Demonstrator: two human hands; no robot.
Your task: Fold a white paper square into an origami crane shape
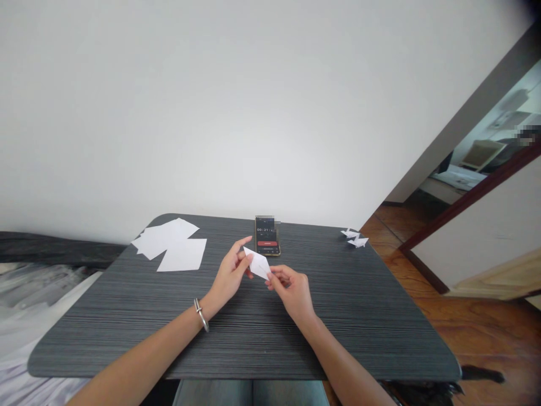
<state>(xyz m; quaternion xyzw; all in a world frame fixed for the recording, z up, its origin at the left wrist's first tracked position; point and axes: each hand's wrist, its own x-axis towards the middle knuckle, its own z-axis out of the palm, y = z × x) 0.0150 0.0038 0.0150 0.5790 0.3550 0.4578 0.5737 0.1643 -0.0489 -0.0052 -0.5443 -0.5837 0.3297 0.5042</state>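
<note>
The left hand [229,274] and right hand [296,290] hold a folded white paper [259,264] between them, fingers pinched narrow at its opposite ends, above the dark surface [338,316]. Just beyond the fingers is a phone [261,237] reading "00:21:2" (pixels cover what follows), the lettering on its red button [267,243] too small to read. White sheets [183,255] lie left of the fingers; two folded paper pieces [358,242] sit well to the right.
</note>
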